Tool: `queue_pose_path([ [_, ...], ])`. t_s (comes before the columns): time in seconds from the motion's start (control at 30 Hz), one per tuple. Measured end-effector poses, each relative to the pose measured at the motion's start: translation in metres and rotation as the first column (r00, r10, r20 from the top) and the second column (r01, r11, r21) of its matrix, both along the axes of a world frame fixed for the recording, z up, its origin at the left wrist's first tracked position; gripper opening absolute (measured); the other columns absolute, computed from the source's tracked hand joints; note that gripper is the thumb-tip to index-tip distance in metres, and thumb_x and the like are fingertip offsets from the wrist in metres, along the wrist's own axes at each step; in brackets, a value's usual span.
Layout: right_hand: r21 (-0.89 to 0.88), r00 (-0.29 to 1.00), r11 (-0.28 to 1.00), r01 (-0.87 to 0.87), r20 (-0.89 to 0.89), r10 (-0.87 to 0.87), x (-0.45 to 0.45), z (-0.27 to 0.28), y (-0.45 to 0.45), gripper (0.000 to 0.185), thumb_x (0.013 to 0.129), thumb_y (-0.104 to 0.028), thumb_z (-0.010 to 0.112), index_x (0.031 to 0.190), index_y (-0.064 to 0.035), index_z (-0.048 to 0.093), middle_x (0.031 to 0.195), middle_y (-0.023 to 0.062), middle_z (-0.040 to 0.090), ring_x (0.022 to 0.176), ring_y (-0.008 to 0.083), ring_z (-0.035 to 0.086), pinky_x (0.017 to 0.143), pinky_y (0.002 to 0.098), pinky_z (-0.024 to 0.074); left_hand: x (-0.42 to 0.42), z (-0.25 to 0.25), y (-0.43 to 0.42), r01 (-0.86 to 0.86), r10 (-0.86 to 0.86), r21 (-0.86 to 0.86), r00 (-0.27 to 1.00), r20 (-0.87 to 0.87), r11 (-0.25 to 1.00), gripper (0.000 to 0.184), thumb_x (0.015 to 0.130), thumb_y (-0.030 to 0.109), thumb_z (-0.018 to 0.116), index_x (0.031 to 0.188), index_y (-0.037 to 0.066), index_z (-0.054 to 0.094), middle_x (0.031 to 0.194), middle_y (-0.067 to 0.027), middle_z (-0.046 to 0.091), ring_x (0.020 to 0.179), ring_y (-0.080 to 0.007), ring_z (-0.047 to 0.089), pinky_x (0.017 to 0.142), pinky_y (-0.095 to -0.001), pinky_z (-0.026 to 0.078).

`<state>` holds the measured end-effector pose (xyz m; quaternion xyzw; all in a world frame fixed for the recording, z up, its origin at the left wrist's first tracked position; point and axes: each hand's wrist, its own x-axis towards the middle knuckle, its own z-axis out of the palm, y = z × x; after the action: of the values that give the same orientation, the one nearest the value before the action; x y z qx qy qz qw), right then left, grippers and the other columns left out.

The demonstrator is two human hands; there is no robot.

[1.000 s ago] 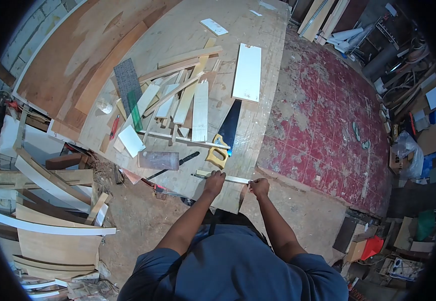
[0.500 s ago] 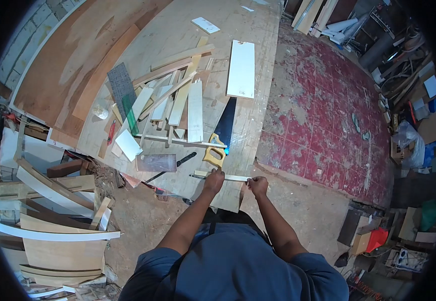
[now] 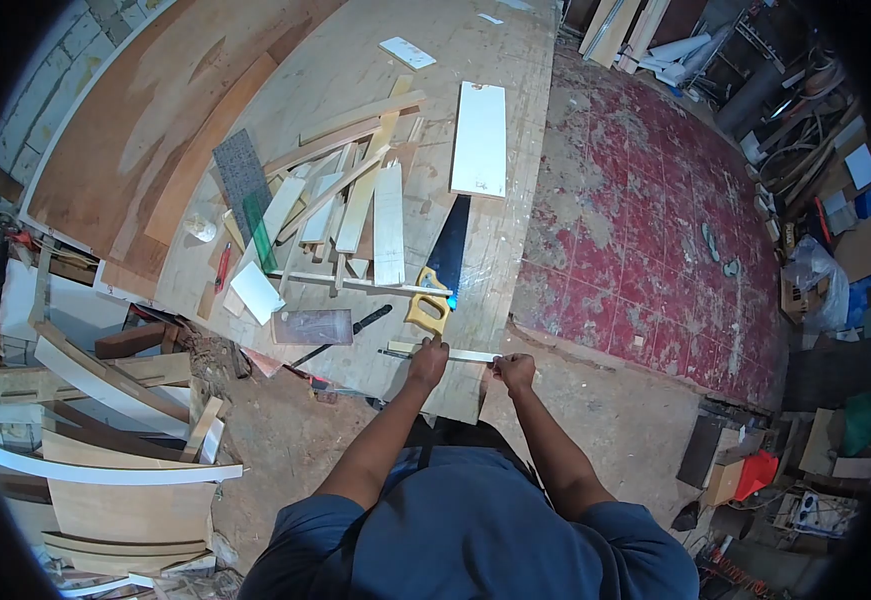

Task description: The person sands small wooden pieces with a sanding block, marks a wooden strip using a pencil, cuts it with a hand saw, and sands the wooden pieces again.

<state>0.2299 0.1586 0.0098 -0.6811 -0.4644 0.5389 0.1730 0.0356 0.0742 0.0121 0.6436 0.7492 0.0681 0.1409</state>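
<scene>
Item 1: my right hand (image 3: 515, 372), just past the side edge of the worktop (image 3: 460, 390); fingers narrowed in a pinch at one end of the pale strip (image 3: 470, 354).
Item 2: my left hand (image 3: 429, 362), over the worktop; fingers closed on the strip part-way along. Fingertip detail too small for me to tell.
Item 3: the pale strip, lying crosswise between both hands, its right end past the worktop edge. One piece or two layers, I cannot tell. State as logged: gripped in two places, which I judge keeps it steady and in line.
Item 4: dark thin item (image 3: 391, 352), at the strip's left end; kind unclear.
Item 5: flat brownish block (image 3: 312, 326), left of the hands.
Item 6: handsaw (image 3: 425, 313), yellow handle towards me, near the left hand, unheld.
Item 7: red-handled tool (image 3: 223, 268), far left.
Item 8: wood offcuts (image 3: 388, 225), piled loosely, overlapping.
Item 9: white board (image 3: 479, 135), beyond the saw, at its blade's tip.
</scene>
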Motion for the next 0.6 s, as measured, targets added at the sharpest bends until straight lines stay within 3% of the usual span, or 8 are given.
queue_pose_path([
  [0.1,-0.002,0.998,0.999,0.054,-0.008,-0.054,-0.001,-0.001,-0.001,0.015,0.074,-0.005,0.073,0.065,0.0043,0.064,0.064,0.0136,0.066,0.052,0.0173,0.064,0.048,0.0301,0.0547,0.000,0.001,0.000,0.009,-0.010,-0.042,1.000,-0.018,0.999,0.015,0.079,0.004,0.055,0.091,0.000,0.063,0.103,-0.0158,0.059,0.098,-0.0301,0.057,0.078,-0.0365,0.054],
  [0.6,-0.031,0.989,0.990,0.136,-0.052,-0.137,-0.005,0.002,-0.004,0.017,0.076,-0.002,0.070,0.064,0.0038,0.061,0.065,0.0154,0.066,0.051,0.0187,0.064,0.047,0.0301,0.0560,0.000,0.004,-0.001,-0.036,0.034,0.014,0.996,0.077,0.999,0.012,0.078,0.002,0.052,0.086,0.000,0.061,0.105,-0.0191,0.058,0.096,-0.0341,0.057,0.078,-0.0390,0.054],
])
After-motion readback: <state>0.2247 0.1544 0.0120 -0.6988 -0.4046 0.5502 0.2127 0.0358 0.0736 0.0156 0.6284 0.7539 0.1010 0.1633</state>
